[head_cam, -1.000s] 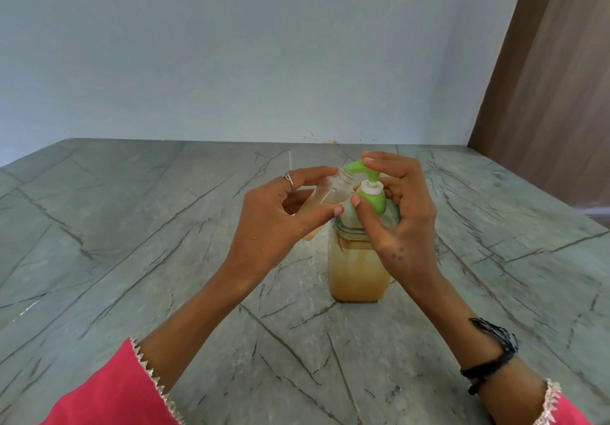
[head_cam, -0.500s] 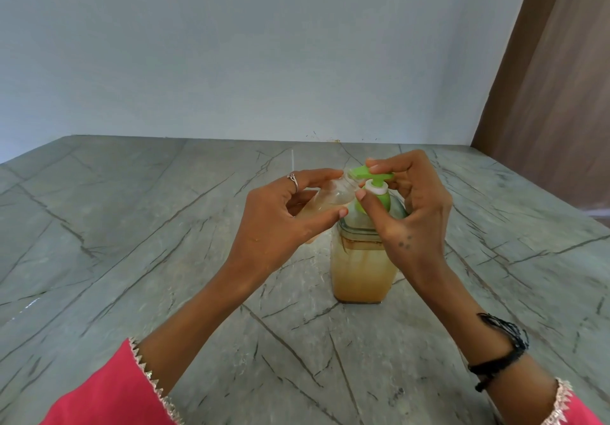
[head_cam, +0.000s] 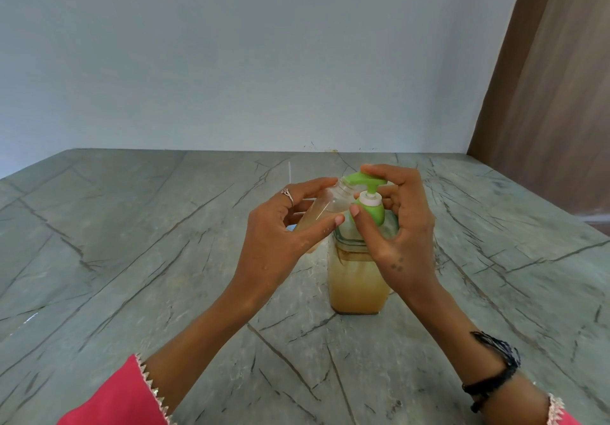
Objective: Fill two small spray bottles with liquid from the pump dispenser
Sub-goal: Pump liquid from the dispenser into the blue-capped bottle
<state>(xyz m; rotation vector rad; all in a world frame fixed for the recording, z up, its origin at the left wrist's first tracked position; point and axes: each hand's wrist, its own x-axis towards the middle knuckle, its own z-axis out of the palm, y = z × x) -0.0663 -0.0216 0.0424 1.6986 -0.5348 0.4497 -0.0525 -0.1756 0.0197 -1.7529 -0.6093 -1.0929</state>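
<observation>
Grey veined stone is making up the bench (head_cam: 132, 259), which is running back to a plain pale wall, with a brown panel standing at the far right. Near the middle, the dispenser (head_cam: 358, 282) is standing upright on the bench, its clear body holding amber liquid to roughly two thirds. Its green pump (head_cam: 363, 181) is sitting raised, with the spout pointing left. The right hand (head_cam: 401, 226) is wrapping round the pump from the right, forefinger lying on top of the head and thumb pressing against the green collar below. The left hand (head_cam: 284, 226) is pinching a small clear bottle (head_cam: 325, 208) between thumb and fingers, just left of the dispenser. What matters here is the bottle's long axis: it is tilting up and to the right, so its open neck is meeting the spout tip, seemingly touching or just under it. Some pale liquid appears to be lying in the bottle's lower part, though how much is hard to tell. A press downward with the right forefinger looks like the coming move, and the left hand is needing to keep the neck lined up under the spout, or the liquid will likely run down the outside.
</observation>
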